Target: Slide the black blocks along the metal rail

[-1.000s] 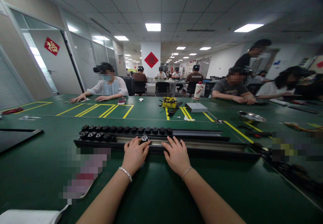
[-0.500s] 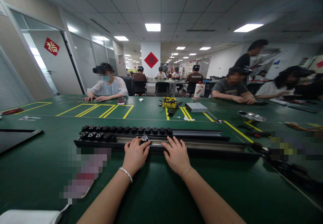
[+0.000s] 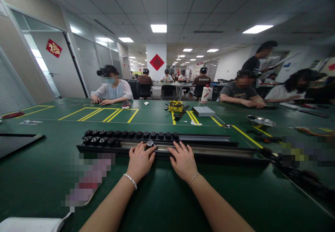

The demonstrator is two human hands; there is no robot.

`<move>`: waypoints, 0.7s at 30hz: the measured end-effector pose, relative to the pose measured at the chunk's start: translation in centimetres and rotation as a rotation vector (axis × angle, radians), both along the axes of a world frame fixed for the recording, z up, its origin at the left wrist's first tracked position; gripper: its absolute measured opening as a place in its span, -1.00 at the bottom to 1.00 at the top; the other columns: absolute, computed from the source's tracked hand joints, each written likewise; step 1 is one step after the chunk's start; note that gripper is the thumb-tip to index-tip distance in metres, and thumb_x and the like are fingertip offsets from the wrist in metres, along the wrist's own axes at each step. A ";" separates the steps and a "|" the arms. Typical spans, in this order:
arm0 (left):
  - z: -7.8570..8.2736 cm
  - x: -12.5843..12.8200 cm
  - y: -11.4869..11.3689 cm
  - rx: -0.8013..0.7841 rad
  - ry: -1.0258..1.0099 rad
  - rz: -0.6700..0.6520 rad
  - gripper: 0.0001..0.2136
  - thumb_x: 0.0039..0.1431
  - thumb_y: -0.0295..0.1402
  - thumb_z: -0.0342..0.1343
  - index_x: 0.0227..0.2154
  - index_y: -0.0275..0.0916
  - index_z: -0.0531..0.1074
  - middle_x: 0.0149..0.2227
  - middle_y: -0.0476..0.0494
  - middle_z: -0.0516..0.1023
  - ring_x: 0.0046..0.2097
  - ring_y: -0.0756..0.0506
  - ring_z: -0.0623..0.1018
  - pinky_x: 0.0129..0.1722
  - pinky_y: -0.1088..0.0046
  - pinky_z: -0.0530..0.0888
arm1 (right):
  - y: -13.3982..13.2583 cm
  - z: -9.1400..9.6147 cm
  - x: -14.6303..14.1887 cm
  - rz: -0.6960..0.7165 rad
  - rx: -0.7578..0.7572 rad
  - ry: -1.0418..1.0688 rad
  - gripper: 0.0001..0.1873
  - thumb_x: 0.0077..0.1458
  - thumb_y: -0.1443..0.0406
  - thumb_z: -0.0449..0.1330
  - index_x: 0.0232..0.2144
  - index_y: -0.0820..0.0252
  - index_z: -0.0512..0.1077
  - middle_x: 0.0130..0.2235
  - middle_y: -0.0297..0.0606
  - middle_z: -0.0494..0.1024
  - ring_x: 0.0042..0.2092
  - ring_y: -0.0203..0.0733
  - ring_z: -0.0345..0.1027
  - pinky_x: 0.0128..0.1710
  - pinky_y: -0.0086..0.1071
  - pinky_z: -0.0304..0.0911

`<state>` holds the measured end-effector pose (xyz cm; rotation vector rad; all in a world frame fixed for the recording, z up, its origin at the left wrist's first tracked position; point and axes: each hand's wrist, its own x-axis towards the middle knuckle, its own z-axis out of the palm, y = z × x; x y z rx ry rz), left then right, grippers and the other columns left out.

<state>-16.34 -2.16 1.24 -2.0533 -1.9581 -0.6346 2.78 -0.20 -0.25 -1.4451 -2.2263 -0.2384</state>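
Note:
A long black rail (image 3: 214, 151) with a metallic inner channel lies across the table in front of me. My left hand (image 3: 140, 159) rests on its near edge, with thumb and index finger at a small black block with a grey top (image 3: 150, 143) in the channel. The lower part of that block is hidden by my fingers. To the right, my right hand (image 3: 183, 160) lies on the rail, fingers spread and holding nothing. Several black blocks (image 3: 103, 141) sit at the rail's left end. A second rail (image 3: 206, 138) behind carries a row of similar blocks (image 3: 139, 134).
Left of my arms lies a blurred pinkish phone-like object (image 3: 90, 181), with a white object (image 3: 32, 224) below it. A metal bowl (image 3: 261, 121), a grey box (image 3: 203, 111), a yellow holder with cables (image 3: 176, 106) and a bottle (image 3: 205, 94) stand farther back. Co-workers sit opposite.
Both my hands and the blocks have stayed put. At the back right, the standing person's pale sheet has shifted into clearer view; the left co-worker's hands have moved slightly.

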 end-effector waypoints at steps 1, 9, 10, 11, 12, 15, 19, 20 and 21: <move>0.0 0.0 0.0 -0.004 -0.001 -0.001 -0.70 0.13 -0.22 -0.08 -0.09 0.12 0.38 -0.01 -0.15 0.42 0.13 -0.19 0.27 0.00 0.14 0.16 | 0.0 0.0 0.0 0.001 -0.003 0.000 -0.62 0.09 0.21 0.01 -0.01 -0.15 0.31 0.17 -0.35 0.21 0.21 -0.05 -0.05 0.14 -0.04 -0.25; 0.1 -0.1 -0.2 -0.033 0.009 -0.022 -0.68 0.12 -0.23 -0.07 -0.05 0.10 0.35 0.02 -0.16 0.39 0.15 -0.21 0.23 0.03 0.11 0.14 | -0.1 0.2 0.1 -0.002 -0.016 -0.017 -0.61 0.10 0.22 0.00 0.00 -0.14 0.29 0.18 -0.33 0.20 0.21 -0.06 -0.07 0.14 -0.04 -0.25; 0.1 -0.2 -0.2 -0.033 0.014 -0.031 -0.68 0.12 -0.23 -0.06 -0.04 0.10 0.35 0.02 -0.16 0.39 0.15 -0.21 0.23 0.03 0.11 0.14 | -0.1 0.3 0.1 -0.002 -0.015 -0.017 -0.61 0.10 0.22 0.00 0.00 -0.14 0.29 0.18 -0.33 0.20 0.21 -0.05 -0.07 0.14 -0.04 -0.25; 0.1 -0.2 -0.3 -0.032 0.018 -0.040 -0.67 0.11 -0.23 -0.06 -0.04 0.09 0.34 0.02 -0.17 0.39 0.15 -0.21 0.22 0.03 0.11 0.14 | -0.1 0.3 0.0 -0.003 -0.016 -0.019 -0.61 0.10 0.22 0.00 0.00 -0.14 0.30 0.18 -0.33 0.20 0.21 -0.05 -0.07 0.14 -0.04 -0.24; 0.1 -0.2 -0.3 -0.032 0.021 -0.047 -0.67 0.11 -0.23 -0.06 -0.03 0.08 0.33 0.01 -0.17 0.39 0.16 -0.21 0.22 0.03 0.11 0.13 | -0.1 0.3 0.0 -0.003 -0.019 -0.021 -0.61 0.09 0.22 0.01 0.00 -0.14 0.30 0.18 -0.33 0.20 0.21 -0.05 -0.07 0.14 -0.04 -0.24; 0.1 -0.2 -0.4 -0.034 0.025 -0.057 -0.66 0.10 -0.26 -0.05 -0.04 0.02 0.33 0.00 -0.18 0.40 0.16 -0.21 0.21 0.04 0.12 0.12 | -0.1 0.3 0.0 -0.002 -0.024 -0.023 -0.61 0.09 0.22 0.01 0.00 -0.14 0.30 0.18 -0.32 0.20 0.21 -0.05 -0.07 0.14 -0.03 -0.24; 0.2 -0.2 -0.4 -0.029 0.040 -0.060 -0.70 0.08 -0.28 -0.04 -0.09 -0.05 0.35 -0.02 -0.20 0.40 0.15 -0.20 0.22 0.04 0.13 0.13 | -0.1 0.2 0.1 0.006 -0.014 -0.014 -0.61 0.10 0.22 0.01 0.00 -0.13 0.30 0.18 -0.32 0.20 0.21 -0.05 -0.07 0.14 -0.04 -0.24; 0.2 -0.2 -0.4 -0.028 0.043 -0.062 -0.71 0.08 -0.27 -0.04 -0.11 -0.06 0.35 -0.03 -0.20 0.41 0.15 -0.20 0.23 0.03 0.13 0.13 | -0.1 0.2 0.1 0.007 -0.013 -0.013 -0.61 0.10 0.22 0.01 0.00 -0.14 0.30 0.18 -0.33 0.20 0.21 -0.05 -0.07 0.14 -0.04 -0.24; 0.2 -0.2 -0.4 -0.029 0.043 -0.064 -0.72 0.09 -0.27 -0.05 -0.12 -0.05 0.36 -0.03 -0.20 0.41 0.14 -0.20 0.24 0.03 0.13 0.14 | -0.1 0.1 0.1 0.007 -0.012 -0.014 -0.61 0.10 0.22 0.01 0.00 -0.14 0.29 0.18 -0.33 0.20 0.21 -0.05 -0.07 0.14 -0.04 -0.24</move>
